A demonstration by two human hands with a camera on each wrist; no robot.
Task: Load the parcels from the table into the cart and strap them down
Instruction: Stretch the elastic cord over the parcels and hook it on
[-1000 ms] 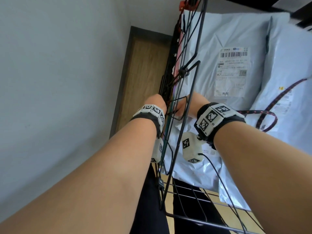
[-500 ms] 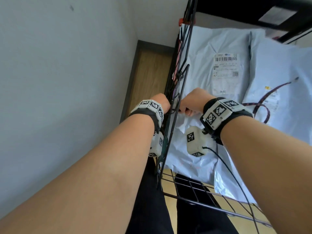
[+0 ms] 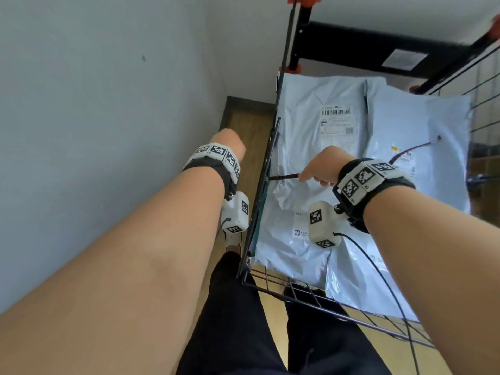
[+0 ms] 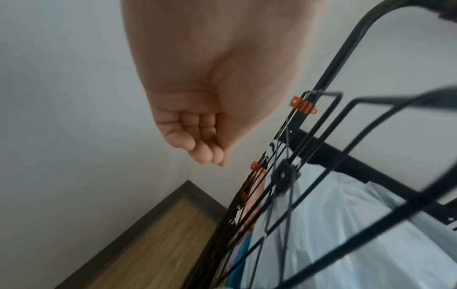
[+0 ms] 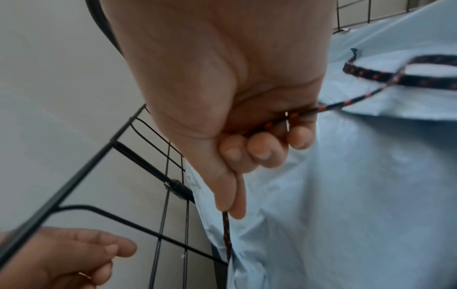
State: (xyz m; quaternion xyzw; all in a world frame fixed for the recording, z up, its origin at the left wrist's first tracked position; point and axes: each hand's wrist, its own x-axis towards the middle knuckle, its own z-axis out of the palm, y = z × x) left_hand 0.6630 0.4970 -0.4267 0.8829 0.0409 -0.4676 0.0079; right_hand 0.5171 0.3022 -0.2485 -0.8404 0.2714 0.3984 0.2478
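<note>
A pale wall [image 3: 94,104] ran close along my left, with a dark skirting board [image 4: 138,221] and a strip of wood floor [image 3: 243,125] squeezed between it and the cart [image 3: 319,307]. The black wire side panel [image 3: 263,185] of the cart stood between my two arms. Inside the cart lay the pale blue parcels [image 3: 311,147], one with a printed label [image 3: 336,123] facing up, another beside it to the right under my forearm.

My right hand [image 3: 322,169] was inside the cart, above the parcels, fingers [image 5: 259,150] curled round the dark, red-flecked strap [image 5: 226,234]. The cord ran taut from my thumb and forefinger to the side panel; its free end [image 3: 416,148] trailed in a loop across the right-hand parcel. My left hand [image 4: 197,136] hung outside the panel near the wall, loosely curled and holding nothing, apart from the wire.

Where the strap met the panel I could not make out; the wires and the edge of a parcel covered it. The wrist views were blurred. My right arm hid much of the nearer parcels, and the cart's far right side was cut off. Something teal [image 4: 243,262] showed low behind the wires, too squeezed to identify.
</note>
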